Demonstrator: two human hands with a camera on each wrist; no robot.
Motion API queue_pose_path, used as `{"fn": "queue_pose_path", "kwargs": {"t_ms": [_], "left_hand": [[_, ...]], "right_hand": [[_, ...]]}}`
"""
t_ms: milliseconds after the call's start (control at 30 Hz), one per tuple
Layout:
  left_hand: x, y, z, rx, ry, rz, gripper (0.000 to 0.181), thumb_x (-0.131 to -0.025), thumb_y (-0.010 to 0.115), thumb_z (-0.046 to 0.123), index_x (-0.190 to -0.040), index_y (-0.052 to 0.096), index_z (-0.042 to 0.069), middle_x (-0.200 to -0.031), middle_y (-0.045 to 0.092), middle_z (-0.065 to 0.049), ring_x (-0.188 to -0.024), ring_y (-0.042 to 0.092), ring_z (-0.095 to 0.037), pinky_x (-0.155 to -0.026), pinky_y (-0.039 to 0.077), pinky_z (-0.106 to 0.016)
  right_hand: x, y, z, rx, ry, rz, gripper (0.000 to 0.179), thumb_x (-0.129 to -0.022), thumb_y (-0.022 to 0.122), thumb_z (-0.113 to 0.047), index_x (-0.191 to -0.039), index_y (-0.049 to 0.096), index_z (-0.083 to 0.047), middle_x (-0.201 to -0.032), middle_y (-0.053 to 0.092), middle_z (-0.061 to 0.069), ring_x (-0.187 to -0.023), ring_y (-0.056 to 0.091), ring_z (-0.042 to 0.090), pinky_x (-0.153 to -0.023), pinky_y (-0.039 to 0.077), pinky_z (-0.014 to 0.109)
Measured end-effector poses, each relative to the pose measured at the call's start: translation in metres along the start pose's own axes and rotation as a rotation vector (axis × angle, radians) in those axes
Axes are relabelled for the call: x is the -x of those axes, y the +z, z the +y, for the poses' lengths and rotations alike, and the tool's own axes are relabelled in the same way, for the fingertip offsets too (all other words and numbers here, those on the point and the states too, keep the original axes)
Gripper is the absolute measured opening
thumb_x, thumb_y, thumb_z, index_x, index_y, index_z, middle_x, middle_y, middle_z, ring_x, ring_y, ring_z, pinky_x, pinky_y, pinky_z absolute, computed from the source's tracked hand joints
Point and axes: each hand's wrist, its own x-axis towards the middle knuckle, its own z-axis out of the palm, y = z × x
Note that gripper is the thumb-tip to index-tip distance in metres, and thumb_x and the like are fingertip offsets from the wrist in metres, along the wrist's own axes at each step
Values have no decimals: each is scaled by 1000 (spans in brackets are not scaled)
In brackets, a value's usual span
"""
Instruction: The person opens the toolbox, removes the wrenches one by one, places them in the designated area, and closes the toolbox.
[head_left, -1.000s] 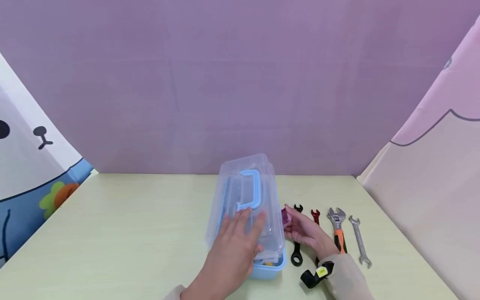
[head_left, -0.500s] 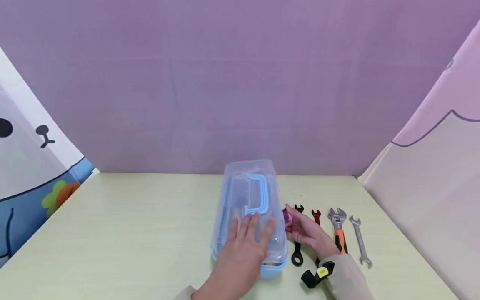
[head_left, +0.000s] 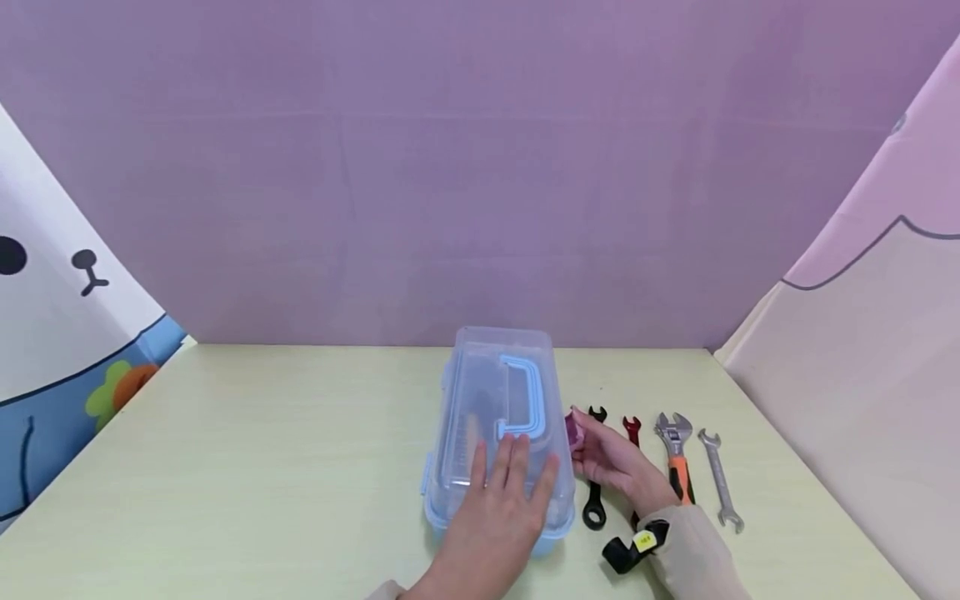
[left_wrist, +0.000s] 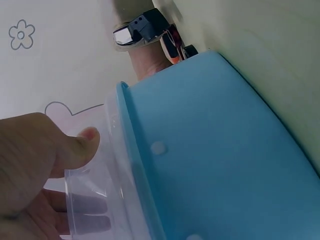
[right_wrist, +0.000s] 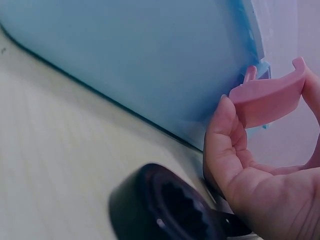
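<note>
A light blue toolbox (head_left: 547, 546) with a clear lid (head_left: 487, 375) stands mid-table. The lid sits down along the box's rim, and its blue handle (head_left: 537, 400) lies flat. My left hand (head_left: 491, 529) rests on the near part of the lid with fingers spread. In the left wrist view, its thumb (left_wrist: 87, 142) lies against the lid's side, above the blue wall. At the box's right side, my right hand (head_left: 618, 462) pinches a pink latch (right_wrist: 270, 97) between its fingertips. The latch is swung out from the blue wall.
Right of the box lie a black ratchet wrench (head_left: 594, 512), a red wrench (head_left: 632, 429) partly under the right arm, an orange-handled adjustable wrench (head_left: 675, 437) and a silver wrench (head_left: 720, 483). A purple cloth (head_left: 450, 167) hangs behind the table.
The lid has come down onto the box and shifted right, closing the gap at the near end. My left hand moved right and nearer with it. My right hand has stayed at the latch.
</note>
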Motion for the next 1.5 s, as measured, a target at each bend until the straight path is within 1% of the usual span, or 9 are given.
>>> {"fn": "queue_pose_path", "kwargs": {"t_ms": [133, 267, 400, 533, 867, 1000, 1167, 1267, 1500], "left_hand": [[1, 5, 2, -7, -2, 71, 51, -82, 68, 23, -131, 56, 16, -130, 58, -18, -122, 56, -31, -101, 48, -48], [0, 8, 1, 8, 7, 123, 48, -82, 66, 17, -129, 57, 17, -129, 59, -17, -121, 57, -30, -101, 49, -46], [-1, 6, 2, 41, 28, 86, 49, -85, 63, 12, -132, 55, 17, -133, 57, -17, -124, 54, -31, -102, 48, -47], [-2, 3, 2, 56, 34, 48, 49, -86, 61, 11, -134, 53, 17, -135, 55, -17, -125, 53, -30, -103, 48, -47], [-3, 6, 3, 41, 30, 70, 44, -88, 58, 14, -132, 54, 19, -133, 57, -15, -124, 55, -29, -102, 48, -45], [-2, 6, 3, 47, 27, 53, 44, -89, 59, 15, -133, 54, 19, -134, 57, -15, -125, 54, -28, -103, 48, -45], [-4, 5, 2, 64, 34, -2, 46, -91, 58, 16, -136, 51, 19, -137, 54, -15, -128, 52, -29, -105, 46, -46], [-4, 5, 1, 77, 41, -15, 47, -92, 58, 16, -138, 50, 19, -138, 53, -16, -128, 51, -30, -105, 46, -47], [-3, 8, 0, 67, 46, 40, 46, -89, 60, 17, -135, 52, 19, -135, 56, -16, -126, 53, -30, -102, 47, -47]], "right_hand": [[1, -1, -3, 32, 6, 1, 40, -104, 34, -35, -104, 65, -11, -101, 66, 5, -92, 62, 14, -88, 55, 27], [5, 0, -9, 87, 6, 59, 34, -103, 38, -35, -101, 64, -13, -98, 66, 3, -90, 62, 13, -86, 56, 26], [10, 4, -15, 148, 12, 139, 31, -102, 43, -36, -92, 65, -16, -89, 67, -1, -83, 62, 10, -81, 57, 24], [13, 10, -19, 229, 13, 186, 34, -100, 47, -37, -81, 67, -18, -77, 69, -6, -75, 64, 7, -75, 56, 22], [15, 25, -24, 387, -39, 276, 28, -98, 52, -34, -82, 68, -17, -70, 68, -8, -66, 62, 4, -68, 54, 19], [12, 25, -19, 368, -41, 280, 28, -98, 54, -35, -82, 66, -16, -69, 67, -8, -65, 61, 4, -66, 53, 19], [8, 18, -13, 282, -14, 235, 29, -98, 52, -37, -85, 70, -19, -77, 72, -6, -75, 66, 6, -70, 55, 19], [7, 14, -10, 254, -5, 218, 30, -99, 50, -38, -88, 71, -20, -82, 73, -5, -80, 67, 7, -74, 56, 19], [5, 15, -9, 260, -24, 232, 26, -99, 52, -33, -89, 71, -19, -83, 73, -4, -80, 68, 8, -74, 57, 19]]}}
